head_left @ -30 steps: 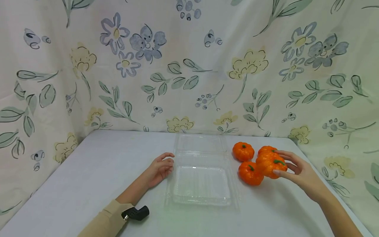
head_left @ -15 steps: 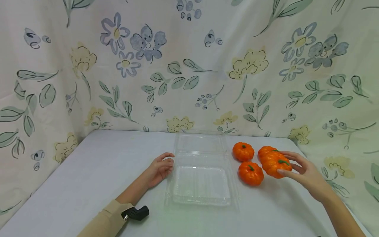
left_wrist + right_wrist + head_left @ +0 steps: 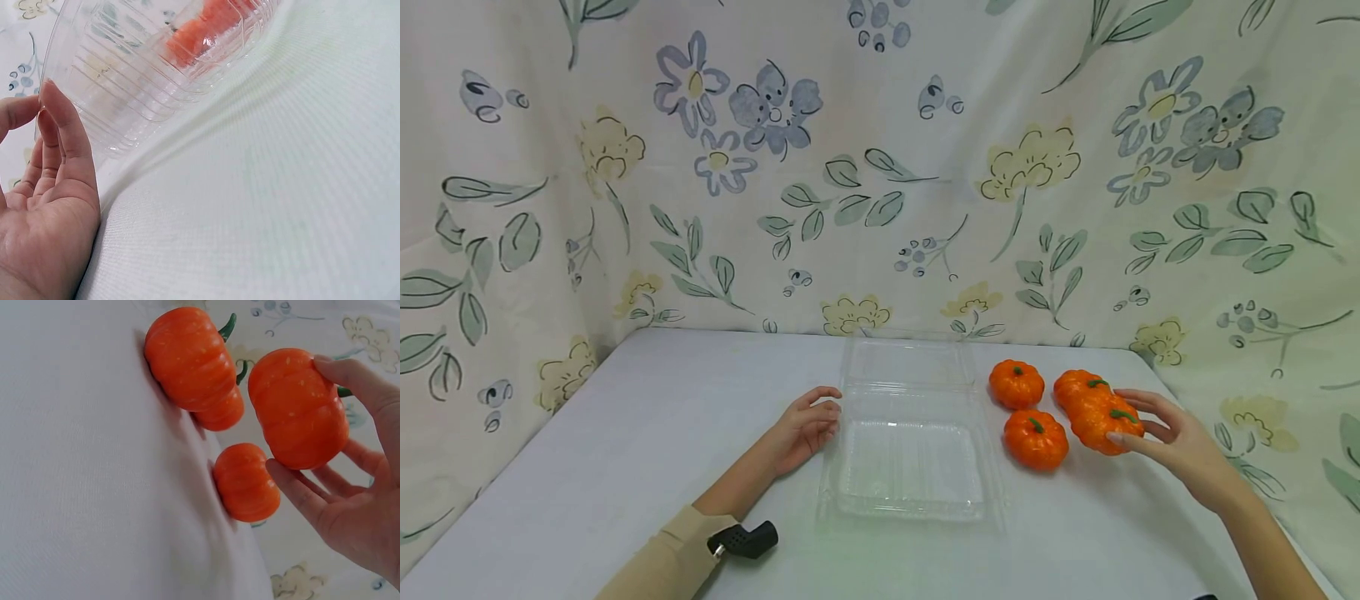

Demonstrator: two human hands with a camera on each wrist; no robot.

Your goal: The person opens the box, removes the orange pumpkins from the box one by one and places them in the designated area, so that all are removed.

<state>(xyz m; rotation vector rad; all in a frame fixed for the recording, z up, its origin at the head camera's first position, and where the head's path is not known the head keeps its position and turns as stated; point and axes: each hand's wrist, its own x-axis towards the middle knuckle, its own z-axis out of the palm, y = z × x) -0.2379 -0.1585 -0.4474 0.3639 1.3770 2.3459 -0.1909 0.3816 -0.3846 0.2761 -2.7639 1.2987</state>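
My right hand point(image 3: 1180, 446) holds a small orange pumpkin point(image 3: 299, 409) with a green stem, thumb on one side and fingertips on the other. In the right wrist view this pumpkin is raised off the table. Another pumpkin point(image 3: 1075, 386) shows partly behind it in the head view. Two more, a front pumpkin point(image 3: 1036, 440) and a back pumpkin point(image 3: 1017, 384), sit just to the left. My left hand point(image 3: 807, 429) lies at the left side of a clear plastic clamshell box point(image 3: 910, 467) with its lid laid back. Thumb and finger pinch the box's edge in the left wrist view.
A white-covered table point(image 3: 662, 433) carries everything. Behind it and at both sides hangs a floral curtain point(image 3: 880, 167). A black device point(image 3: 743, 540) is strapped at the left sleeve point(image 3: 677, 554).
My right hand has moved slightly to the right with the held pumpkin, away from the front pumpkin that it overlapped. The left hand and the box stay put.
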